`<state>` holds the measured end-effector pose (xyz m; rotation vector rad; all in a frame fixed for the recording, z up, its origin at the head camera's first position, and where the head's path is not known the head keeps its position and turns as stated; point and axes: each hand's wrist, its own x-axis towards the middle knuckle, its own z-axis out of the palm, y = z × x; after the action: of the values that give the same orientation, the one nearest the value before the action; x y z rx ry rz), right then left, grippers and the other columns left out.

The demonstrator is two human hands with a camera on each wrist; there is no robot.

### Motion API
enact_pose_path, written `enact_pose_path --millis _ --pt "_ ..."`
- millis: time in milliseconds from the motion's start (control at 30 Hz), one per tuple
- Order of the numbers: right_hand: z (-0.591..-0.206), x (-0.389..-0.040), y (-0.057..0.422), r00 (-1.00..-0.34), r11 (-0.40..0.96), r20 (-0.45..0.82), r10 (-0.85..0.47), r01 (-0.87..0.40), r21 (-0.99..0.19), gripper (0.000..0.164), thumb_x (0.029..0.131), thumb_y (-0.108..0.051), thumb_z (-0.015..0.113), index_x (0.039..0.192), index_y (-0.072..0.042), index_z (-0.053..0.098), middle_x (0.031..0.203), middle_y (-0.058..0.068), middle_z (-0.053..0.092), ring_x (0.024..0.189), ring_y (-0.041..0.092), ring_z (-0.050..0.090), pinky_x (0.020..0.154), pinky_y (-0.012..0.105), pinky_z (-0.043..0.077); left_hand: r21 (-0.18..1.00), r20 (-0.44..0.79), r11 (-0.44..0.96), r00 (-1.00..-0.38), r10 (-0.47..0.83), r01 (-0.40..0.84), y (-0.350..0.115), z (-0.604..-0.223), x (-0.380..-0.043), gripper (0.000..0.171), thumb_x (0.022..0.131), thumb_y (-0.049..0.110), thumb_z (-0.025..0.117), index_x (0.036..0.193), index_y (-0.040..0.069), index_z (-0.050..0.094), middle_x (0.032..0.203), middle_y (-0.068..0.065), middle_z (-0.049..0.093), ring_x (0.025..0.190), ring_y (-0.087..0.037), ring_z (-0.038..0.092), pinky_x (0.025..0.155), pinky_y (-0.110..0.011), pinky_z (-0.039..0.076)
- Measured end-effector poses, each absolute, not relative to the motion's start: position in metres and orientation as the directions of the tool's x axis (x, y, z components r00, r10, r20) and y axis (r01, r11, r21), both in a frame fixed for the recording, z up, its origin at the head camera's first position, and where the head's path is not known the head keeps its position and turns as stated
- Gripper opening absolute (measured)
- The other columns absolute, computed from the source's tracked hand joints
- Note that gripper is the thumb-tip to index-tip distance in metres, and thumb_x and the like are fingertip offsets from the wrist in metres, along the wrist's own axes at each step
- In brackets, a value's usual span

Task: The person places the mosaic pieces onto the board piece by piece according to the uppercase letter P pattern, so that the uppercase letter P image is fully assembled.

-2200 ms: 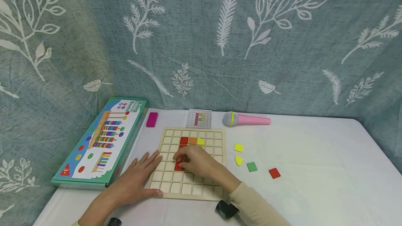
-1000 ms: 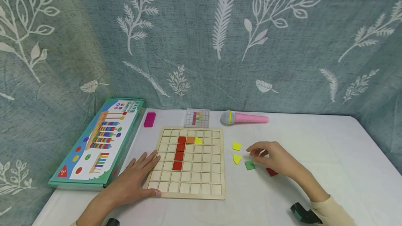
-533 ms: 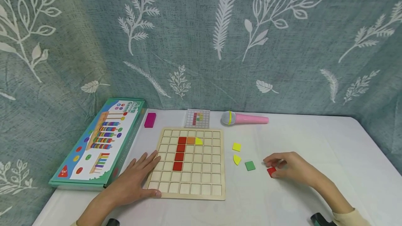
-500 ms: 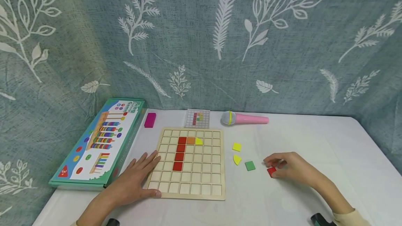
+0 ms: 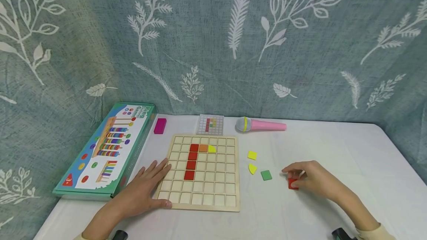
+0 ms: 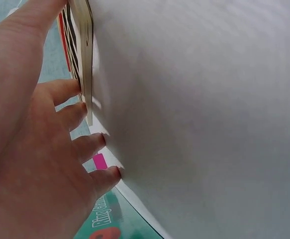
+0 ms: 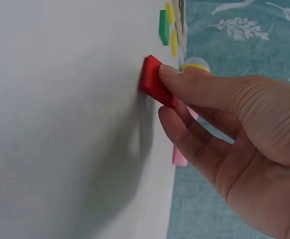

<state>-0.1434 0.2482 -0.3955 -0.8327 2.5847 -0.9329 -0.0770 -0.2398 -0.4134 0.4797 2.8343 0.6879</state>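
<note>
We judge this to be the picking-up step: our right hand (image 5: 311, 180) pinches a red square tile (image 7: 154, 82) between thumb and fingers, to the right of the wooden grid board (image 5: 215, 186); whether the tile has fully left the white tablecloth (image 5: 347, 151), we cannot tell. Held tilted, it seems to call for a steady pinch and a clean lift next. Our left hand (image 5: 138, 187) lies with fingers spread along the board's left edge, thumb at its near-left corner. On the right hand's left sits a green square tile (image 5: 266, 175); a yellow quarter-round tile (image 5: 252, 169) and a yellow square tile (image 5: 252, 155) lie farther, near the board's right edge. Cloth stretches right and near, leaving us room; the pink toy microphone (image 5: 267, 125) lies at the far edge.
</note>
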Motion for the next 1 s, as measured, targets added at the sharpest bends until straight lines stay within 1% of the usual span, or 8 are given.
enact_pose_path --millis 167,367,500,833,1000 --pt "-0.391 -0.142 0.244 -0.791 0.618 -0.034 -0.611 -0.450 -0.645 0.032 0.081 -0.005 0.077 0.112 -0.003 0.070 0.083 -0.012 0.065 0.078 0.002 0.058 0.071 0.025 0.056 0.468 -0.103 0.843 -0.931 0.350 0.265 -0.241 -0.414 -0.077 0.110 0.069 0.071 0.070 0.151 0.007 0.036 0.160 -0.013 0.025 0.145 -0.045 0.017 0.113 -0.066 0.012" --pt "-0.387 -0.144 0.230 -0.794 0.626 -0.021 -0.608 -0.462 -0.628 0.032 0.081 -0.003 0.077 0.112 -0.003 0.071 0.085 -0.012 0.064 0.079 0.002 0.057 0.071 0.025 0.055 0.472 -0.097 0.838 -0.929 0.357 0.273 -0.242 -0.416 -0.078 0.110 0.069 0.071 0.070 0.151 0.007 0.036 0.160 -0.013 0.026 0.145 -0.045 0.017 0.113 -0.066 0.013" --pt "-0.386 -0.147 0.218 -0.783 0.612 -0.006 -0.622 -0.482 -0.628 0.032 0.081 0.000 0.076 0.112 -0.002 0.070 0.085 -0.012 0.064 0.079 0.002 0.058 0.072 0.025 0.056 0.468 -0.098 0.841 -0.930 0.355 0.272 -0.242 -0.416 -0.078 0.109 0.069 0.071 0.070 0.151 0.006 0.036 0.160 -0.014 0.026 0.145 -0.046 0.017 0.113 -0.066 0.013" --pt "-0.391 -0.155 0.185 -0.735 0.523 0.075 -0.674 -0.546 -0.655 0.030 0.081 0.000 0.077 0.110 -0.002 0.070 0.085 -0.009 0.067 0.080 0.005 0.059 0.072 0.025 0.056 0.465 -0.084 0.840 -0.931 0.356 0.280 -0.243 -0.417 -0.078 0.109 0.070 0.070 0.070 0.151 0.006 0.036 0.160 -0.013 0.026 0.145 -0.045 0.017 0.114 -0.066 0.013" --pt "-0.396 -0.155 0.162 -0.719 0.489 0.094 -0.688 -0.556 -0.672 0.030 0.080 0.000 0.077 0.110 -0.002 0.071 0.084 -0.008 0.066 0.080 0.004 0.059 0.072 0.025 0.056 0.466 -0.082 0.838 -0.929 0.360 0.283 -0.245 -0.418 -0.078 0.109 0.070 0.070 0.070 0.151 0.006 0.036 0.160 -0.013 0.026 0.145 -0.045 0.017 0.114 -0.066 0.013"
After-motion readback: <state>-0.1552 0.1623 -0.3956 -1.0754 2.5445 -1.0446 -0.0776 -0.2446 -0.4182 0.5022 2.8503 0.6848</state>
